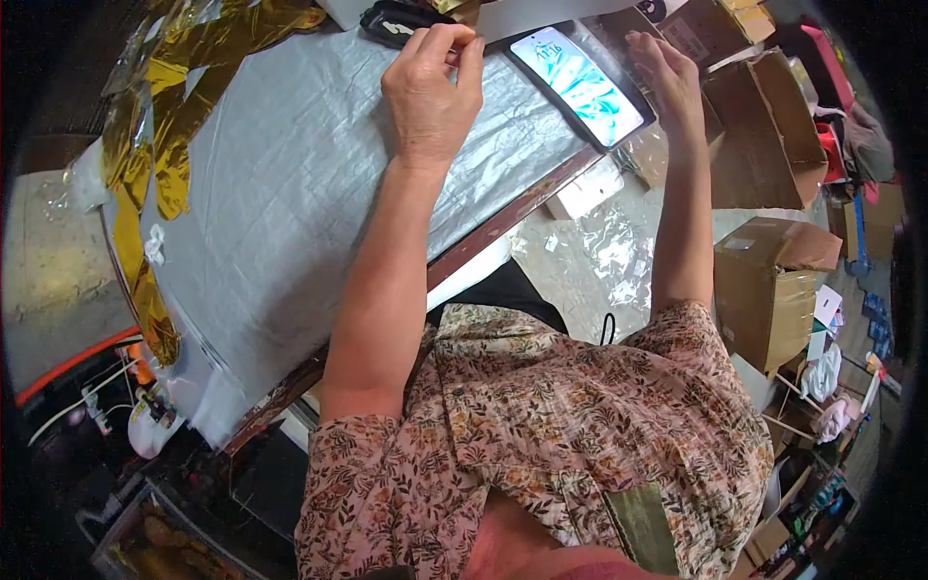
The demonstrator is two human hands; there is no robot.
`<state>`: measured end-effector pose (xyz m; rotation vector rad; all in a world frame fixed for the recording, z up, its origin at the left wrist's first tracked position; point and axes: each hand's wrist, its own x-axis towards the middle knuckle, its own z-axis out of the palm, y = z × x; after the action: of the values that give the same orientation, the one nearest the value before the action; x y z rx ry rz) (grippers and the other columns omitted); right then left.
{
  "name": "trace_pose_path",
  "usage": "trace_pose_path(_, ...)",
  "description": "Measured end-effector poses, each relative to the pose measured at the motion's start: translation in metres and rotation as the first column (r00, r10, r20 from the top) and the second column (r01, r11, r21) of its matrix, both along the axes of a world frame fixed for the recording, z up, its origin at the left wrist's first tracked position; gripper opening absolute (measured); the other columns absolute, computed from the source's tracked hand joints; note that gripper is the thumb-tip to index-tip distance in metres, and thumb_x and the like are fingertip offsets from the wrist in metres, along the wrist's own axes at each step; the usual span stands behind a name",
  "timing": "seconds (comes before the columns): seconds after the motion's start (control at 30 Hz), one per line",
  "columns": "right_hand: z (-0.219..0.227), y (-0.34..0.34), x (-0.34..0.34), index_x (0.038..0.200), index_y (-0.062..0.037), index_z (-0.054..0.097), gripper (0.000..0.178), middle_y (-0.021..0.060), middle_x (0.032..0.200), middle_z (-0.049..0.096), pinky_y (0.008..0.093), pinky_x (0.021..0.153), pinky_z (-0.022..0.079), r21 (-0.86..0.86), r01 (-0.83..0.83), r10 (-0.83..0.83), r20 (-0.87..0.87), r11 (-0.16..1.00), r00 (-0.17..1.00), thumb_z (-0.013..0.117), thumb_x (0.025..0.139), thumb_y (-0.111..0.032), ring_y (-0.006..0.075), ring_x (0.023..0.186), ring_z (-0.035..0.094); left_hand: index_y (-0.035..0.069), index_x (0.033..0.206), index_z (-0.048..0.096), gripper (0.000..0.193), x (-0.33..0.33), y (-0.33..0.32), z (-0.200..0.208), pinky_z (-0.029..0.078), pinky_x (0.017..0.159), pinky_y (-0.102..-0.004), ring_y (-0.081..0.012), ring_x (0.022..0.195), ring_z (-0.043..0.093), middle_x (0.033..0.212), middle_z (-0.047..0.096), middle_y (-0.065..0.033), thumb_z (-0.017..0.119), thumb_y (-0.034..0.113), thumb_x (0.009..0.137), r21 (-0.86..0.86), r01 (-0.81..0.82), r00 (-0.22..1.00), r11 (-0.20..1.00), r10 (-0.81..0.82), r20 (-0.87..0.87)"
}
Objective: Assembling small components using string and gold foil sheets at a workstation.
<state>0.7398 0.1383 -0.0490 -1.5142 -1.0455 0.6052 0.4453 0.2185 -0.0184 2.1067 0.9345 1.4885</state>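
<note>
My left hand (432,92) is raised over the far part of the silver-covered table (280,155), fingers curled and thumb drawn against them. Whatever it pinches, if anything, is too small to make out. Between my hands a phone (578,85) with a lit blue-white screen rests at the table's right edge. Just past the phone, my right hand (669,77) has its fingers bent together; their tips hide anything held. A white strip (551,14) stretches across the top, close to both hands. A black object (391,21) is beside my left fingers.
Crumpled gold film (169,106) hangs along the table's left side. Open cardboard boxes (773,126) crowd the right, with another carton (773,285) lower down. Clear plastic wrap (619,256) and a white box (587,188) are below the table's right edge.
</note>
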Motion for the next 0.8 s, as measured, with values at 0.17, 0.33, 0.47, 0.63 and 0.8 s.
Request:
trace_pose_path(0.17, -0.014, 0.011, -0.007, 0.118, 0.0034, 0.067, 0.045, 0.0093, 0.106, 0.071, 0.0251, 0.086, 0.049, -0.022, -0.077, 0.070, -0.234, 0.997, 0.970, 0.054, 0.102, -0.037, 0.0139, 0.095, 0.065, 0.005, 0.090, 0.065, 0.008, 0.000, -0.001, 0.003, 0.052, 0.060, -0.0318, -0.0207, 0.066, 0.067, 0.078, 0.065, -0.0070, 0.072, 0.005, 0.084, -0.005, -0.007, 1.000, 1.000, 0.007, -0.004)
trace_pose_path(0.33, -0.027, 0.015, -0.004, 0.107, 0.0042, 0.069, 0.040, 0.0082, 0.099, 0.072, 0.0271, 0.081, 0.052, -0.030, -0.048, 0.048, -0.011, 0.998, 0.999, 0.050, 0.105, -0.031, 0.0138, 0.089, 0.066, 0.005, 0.091, 0.065, 0.009, 0.001, 0.002, 0.003, 0.053, 0.061, -0.0324, -0.0221, 0.068, 0.068, 0.079, 0.065, -0.0083, 0.072, 0.004, 0.084, 0.002, 0.021, 1.000, 1.000, -0.021, 0.009)
trace_pose_path(0.47, -0.027, 0.018, -0.012, 0.103, 0.0057, 0.069, 0.038, 0.0087, 0.096, 0.071, 0.0276, 0.081, 0.052, 0.021, 0.044, -0.046, 0.129, 0.999, 0.991, 0.048, 0.106, -0.026, 0.0141, 0.088, 0.066, 0.003, 0.094, 0.068, 0.009, 0.000, 0.002, 0.003, 0.054, 0.062, -0.0273, -0.0158, 0.067, 0.069, 0.084, 0.068, -0.0073, 0.071, 0.006, 0.086, -0.012, 0.036, 0.997, 0.999, -0.037, -0.065)
trace_pose_path(0.63, -0.023, 0.004, -0.031, 0.105, 0.0063, 0.068, 0.036, 0.0087, 0.096, 0.072, 0.0269, 0.081, 0.050, -0.025, 0.083, -0.080, 0.101, 0.996, 0.992, 0.047, 0.106, -0.022, 0.0139, 0.087, 0.066, 0.002, 0.094, 0.066, 0.009, -0.005, -0.008, -0.004, 0.055, 0.062, -0.0290, -0.0181, 0.072, 0.070, 0.087, 0.067, -0.0084, 0.071, 0.005, 0.087, -0.035, 0.113, 0.988, 0.993, -0.116, -0.103)
trace_pose_path(0.8, -0.022, 0.011, -0.014, 0.106, 0.0070, 0.069, 0.035, 0.0089, 0.095, 0.072, 0.0269, 0.080, 0.050, -0.035, 0.088, -0.085, 0.080, 0.996, 0.993, 0.048, 0.105, -0.021, 0.0134, 0.086, 0.066, 0.002, 0.095, 0.066, 0.010, 0.000, -0.012, 0.005, 0.055, 0.062, -0.0285, -0.0183, 0.070, 0.070, 0.087, 0.068, -0.0089, 0.072, 0.006, 0.087, -0.051, 0.104, 0.988, 0.993, -0.109, -0.106)
